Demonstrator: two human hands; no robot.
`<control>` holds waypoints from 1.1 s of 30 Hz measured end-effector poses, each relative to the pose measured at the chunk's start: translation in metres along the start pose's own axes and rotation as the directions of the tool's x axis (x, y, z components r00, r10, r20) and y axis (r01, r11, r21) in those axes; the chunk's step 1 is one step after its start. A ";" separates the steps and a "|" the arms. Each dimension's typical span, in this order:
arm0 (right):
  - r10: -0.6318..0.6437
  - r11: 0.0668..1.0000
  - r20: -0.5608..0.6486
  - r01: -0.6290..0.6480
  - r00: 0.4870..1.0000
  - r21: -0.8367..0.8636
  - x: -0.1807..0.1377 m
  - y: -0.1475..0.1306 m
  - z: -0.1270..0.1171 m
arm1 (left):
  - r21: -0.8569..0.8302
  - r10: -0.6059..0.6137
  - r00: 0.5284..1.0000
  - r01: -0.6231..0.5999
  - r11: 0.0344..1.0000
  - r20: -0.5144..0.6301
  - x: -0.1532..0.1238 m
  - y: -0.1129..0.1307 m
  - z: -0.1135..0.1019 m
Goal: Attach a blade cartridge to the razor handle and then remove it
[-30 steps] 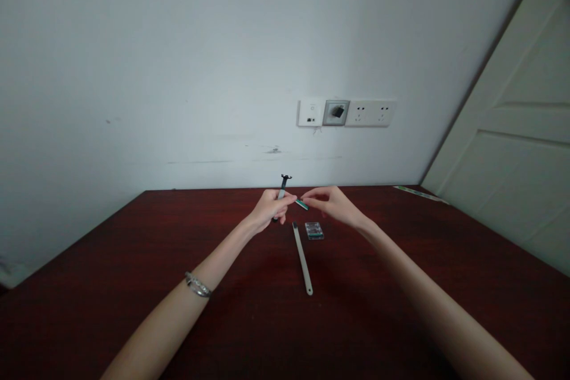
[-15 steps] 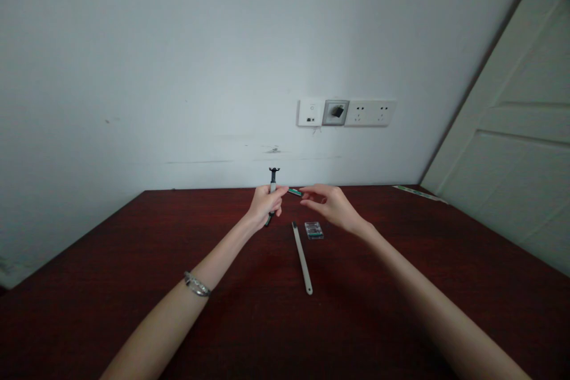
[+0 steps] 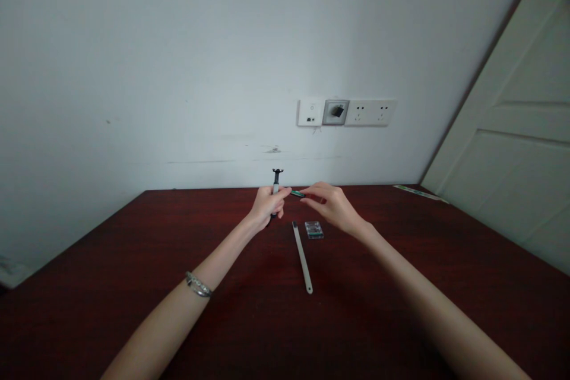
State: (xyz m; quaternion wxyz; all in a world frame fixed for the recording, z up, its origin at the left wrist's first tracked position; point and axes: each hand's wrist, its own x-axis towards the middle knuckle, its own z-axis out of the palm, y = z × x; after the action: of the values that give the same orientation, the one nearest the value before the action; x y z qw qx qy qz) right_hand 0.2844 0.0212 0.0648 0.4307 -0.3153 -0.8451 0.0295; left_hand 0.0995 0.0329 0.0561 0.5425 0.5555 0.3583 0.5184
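Note:
My left hand [image 3: 267,203] is closed around a razor handle [image 3: 276,187], which stands upright with its black forked head up and no blade on the fork. A small green-and-black strip, which looks like a razor cartridge [image 3: 297,193], sticks out from my left thumb and fingertip. My right hand [image 3: 328,205] reaches in from the right, thumb and forefinger apart around the strip's far end; whether they touch it I cannot tell. On the table below lie a clear plastic case [image 3: 314,230] with something green inside and a long pale toothbrush-like stick [image 3: 303,258] with a dark tip.
The dark red wooden table [image 3: 249,320] runs back to a white wall [image 3: 178,71]. Sockets and switch plates [image 3: 369,113] are set in the wall. A thin patterned strip [image 3: 421,193] lies at the back right edge, near a pale panelled door [image 3: 521,172].
My left hand has shifted slightly right with the razor handle and the green strip, so the strip's end now sits between my right fingertips. My right hand has barely moved.

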 end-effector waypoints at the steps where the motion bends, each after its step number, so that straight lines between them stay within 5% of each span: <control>1: 0.001 1.000 -0.002 -0.001 1.000 -0.002 0.000 0.000 0.000 | -0.002 -0.001 1.000 0.001 1.000 0.001 0.000 0.000 0.000; 33: 0.030 0.994 0.025 -0.027 0.999 -0.110 -0.001 0.004 0.000 | 0.012 -0.009 0.998 0.009 1.000 0.055 0.000 0.001 -0.003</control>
State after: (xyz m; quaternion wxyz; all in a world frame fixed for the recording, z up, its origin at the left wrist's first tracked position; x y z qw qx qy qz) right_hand 0.2870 0.0236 0.0629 0.4010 -0.3501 -0.8465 -0.0067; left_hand 0.0964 0.0339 0.0566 0.5512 0.5711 0.3488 0.4983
